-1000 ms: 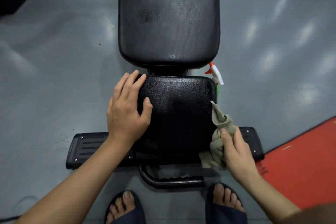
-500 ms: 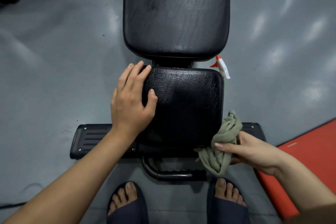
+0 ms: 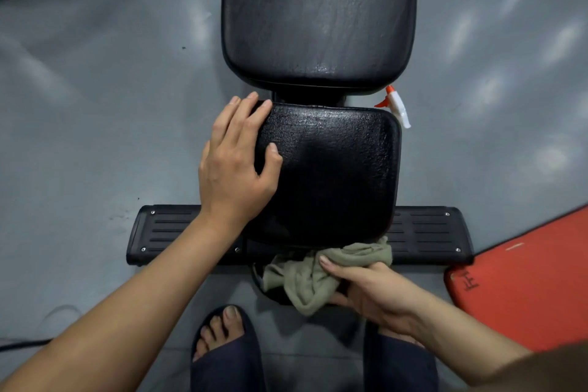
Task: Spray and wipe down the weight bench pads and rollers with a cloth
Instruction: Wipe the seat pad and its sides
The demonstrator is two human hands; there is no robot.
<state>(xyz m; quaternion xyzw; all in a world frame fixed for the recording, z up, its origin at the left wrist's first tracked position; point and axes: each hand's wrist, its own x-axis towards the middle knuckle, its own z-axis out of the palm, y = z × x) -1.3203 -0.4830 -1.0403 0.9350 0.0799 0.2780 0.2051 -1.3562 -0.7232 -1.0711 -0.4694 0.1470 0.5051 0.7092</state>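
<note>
1. Since a second ago my right hand (image 3: 372, 293) has carried the olive cloth (image 3: 318, 277) from the seat pad's (image 3: 331, 175) right side round to its near edge.
2. That hand pinches the bunched cloth, and my left hand (image 3: 235, 169) lies flat, fingers straight, on the seat pad's left part.
3. I judge I'm wiping the pad's edges. Next I should drag the cloth leftward along that near edge, pressing firmly.
4. The spray bottle (image 3: 397, 106) stands just beyond the seat pad's far right corner.
</note>
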